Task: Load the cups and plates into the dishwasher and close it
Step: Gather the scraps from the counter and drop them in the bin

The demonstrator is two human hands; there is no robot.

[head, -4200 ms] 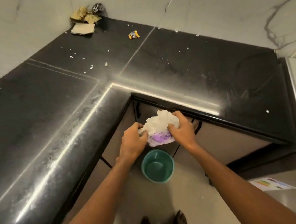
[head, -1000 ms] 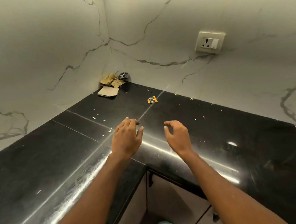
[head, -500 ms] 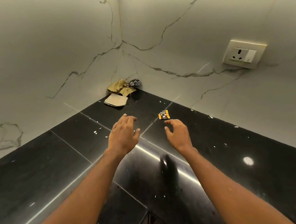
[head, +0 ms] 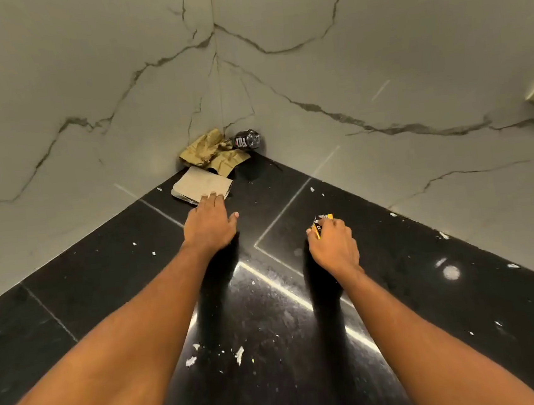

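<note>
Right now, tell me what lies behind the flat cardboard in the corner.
Behind the cardboard lies crumpled brown paper, with a dark bottle beside it against the wall. The left hand covers the cardboard's near edge. What lies under the paper cannot be seen.

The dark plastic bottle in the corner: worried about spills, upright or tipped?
Tipped. The dark plastic bottle lies on its side against the marble wall.

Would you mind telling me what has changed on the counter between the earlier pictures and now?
Both hands reached deeper toward the corner. The right hand closed on the small yellow wrapper, which earlier lay free on the counter. The left hand, still open, now has its fingers on the flat cardboard piece. The crumpled brown paper and the dark can stayed put.
</note>
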